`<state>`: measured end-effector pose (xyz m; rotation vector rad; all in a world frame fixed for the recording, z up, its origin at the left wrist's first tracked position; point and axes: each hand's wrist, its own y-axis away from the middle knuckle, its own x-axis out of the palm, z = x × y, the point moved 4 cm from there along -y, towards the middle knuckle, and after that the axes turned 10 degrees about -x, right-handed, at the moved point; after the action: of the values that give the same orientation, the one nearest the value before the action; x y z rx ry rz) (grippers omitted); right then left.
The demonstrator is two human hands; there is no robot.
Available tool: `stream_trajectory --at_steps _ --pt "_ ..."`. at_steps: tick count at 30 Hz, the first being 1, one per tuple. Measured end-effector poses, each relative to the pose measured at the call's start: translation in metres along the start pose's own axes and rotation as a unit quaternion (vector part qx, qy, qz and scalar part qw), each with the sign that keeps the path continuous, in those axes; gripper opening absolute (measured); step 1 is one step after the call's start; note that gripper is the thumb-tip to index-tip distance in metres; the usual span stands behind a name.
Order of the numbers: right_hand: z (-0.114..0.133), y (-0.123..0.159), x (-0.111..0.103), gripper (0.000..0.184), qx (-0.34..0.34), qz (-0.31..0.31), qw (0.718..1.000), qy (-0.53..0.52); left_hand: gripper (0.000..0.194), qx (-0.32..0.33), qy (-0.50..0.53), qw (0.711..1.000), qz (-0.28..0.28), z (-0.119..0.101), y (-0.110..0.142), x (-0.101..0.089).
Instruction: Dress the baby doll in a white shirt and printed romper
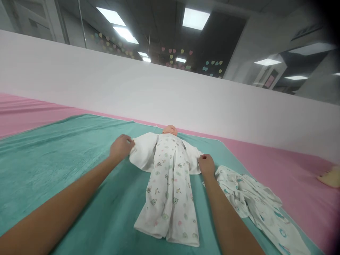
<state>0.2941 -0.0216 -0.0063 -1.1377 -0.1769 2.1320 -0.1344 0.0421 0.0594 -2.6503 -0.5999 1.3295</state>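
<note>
White cloth (143, 151): lies spread to both sides of a print garment (166, 177); left edge pinched in the left hand (121, 147), right edge pinched in the right hand (207, 165). Print garment: white, small scattered motifs, two long legs laid straight toward the camera, below a doll's head (170, 130). Teal sheet (66, 152): lies underneath, over a pink covering (262, 152). Second garment (249, 194), white with teal motifs: lies crumpled just beside the right forearm. White wall (132, 85): stands behind.
</note>
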Motion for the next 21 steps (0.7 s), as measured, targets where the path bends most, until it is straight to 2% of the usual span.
stream_trajectory --at_steps 2,4,7,9,11,13,15,17,19,21 --pt "0.002 -0.001 0.002 0.02 -0.012 0.006 1.0 -0.004 0.021 -0.02 -0.046 0.998 0.026 0.026 -0.007 0.003" --pt "0.005 0.0 0.001 0.021 -0.021 0.009 1.0 -0.007 0.02 -0.024 -0.072 0.996 0.048 0.038 -0.009 0.011" --pt "0.018 0.005 -0.005 0.025 -0.045 -0.008 0.999 -0.008 0.02 0.01 -0.099 0.994 0.046 0.035 -0.008 0.021" --pt "0.041 0.01 -0.01 0.027 -0.107 -0.029 0.994 -0.023 0.023 0.033 -0.107 0.993 0.035 0.03 -0.007 0.025" --pt "0.076 0.015 -0.009 0.031 -0.197 -0.026 0.979 -0.052 0.03 0.034 -0.103 0.994 0.034 0.03 -0.008 0.027" --pt "0.118 0.019 0.002 0.034 -0.274 0.026 0.96 -0.057 0.038 0.038 -0.105 0.993 0.046 0.033 -0.009 0.031" --pt "0.16 0.018 0.022 0.037 -0.343 0.113 0.932 -0.014 0.043 0.065 -0.125 0.988 0.062 0.035 -0.01 0.035" --pt "0.198 0.013 0.044 0.039 -0.406 0.179 0.894 0.07 0.042 0.096 -0.152 0.981 0.067 0.037 -0.01 0.038" --pt "0.227 0.007 0.069 0.041 -0.456 0.275 0.83 0.166 0.041 0.107 -0.168 0.978 0.063 0.037 -0.011 0.041" --pt "0.247 -0.003 0.086 0.037 -0.464 0.328 0.8 0.192 0.039 0.105 -0.171 0.978 0.062 0.037 -0.012 0.041"
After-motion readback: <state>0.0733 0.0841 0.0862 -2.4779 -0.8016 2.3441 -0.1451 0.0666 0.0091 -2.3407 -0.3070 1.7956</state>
